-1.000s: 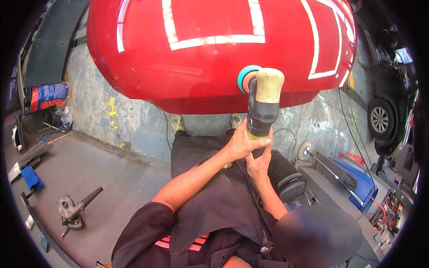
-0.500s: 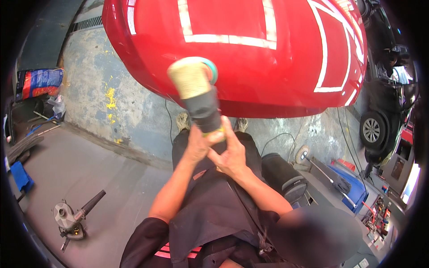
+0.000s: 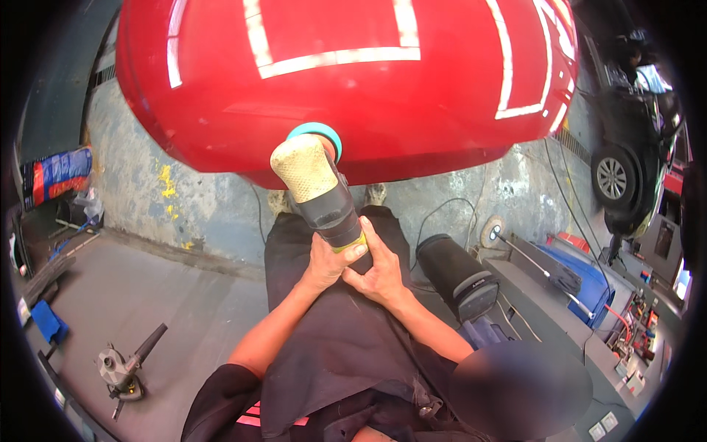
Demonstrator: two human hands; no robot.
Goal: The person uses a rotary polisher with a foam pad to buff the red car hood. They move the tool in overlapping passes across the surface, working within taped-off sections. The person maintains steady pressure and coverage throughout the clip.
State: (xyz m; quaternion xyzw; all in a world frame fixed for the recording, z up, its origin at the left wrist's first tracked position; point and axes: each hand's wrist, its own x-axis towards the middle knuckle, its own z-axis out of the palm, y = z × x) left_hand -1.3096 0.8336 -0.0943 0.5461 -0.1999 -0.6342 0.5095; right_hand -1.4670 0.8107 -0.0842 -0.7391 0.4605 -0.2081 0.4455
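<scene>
Two bare hands, the left hand (image 3: 324, 267) and the right hand (image 3: 381, 274), wrap together around the rear end of a long black power polisher (image 3: 328, 215) with a tan mesh-textured front cover (image 3: 302, 171), apparently to share its weight and steady it. Its long axis runs away from the person, slanting left. At the far end, a round teal-edged pad (image 3: 324, 131) faces the glossy red curved car panel (image 3: 368, 110) near its lower edge, seemingly angled to lie flush; contact is hard to confirm.
</scene>
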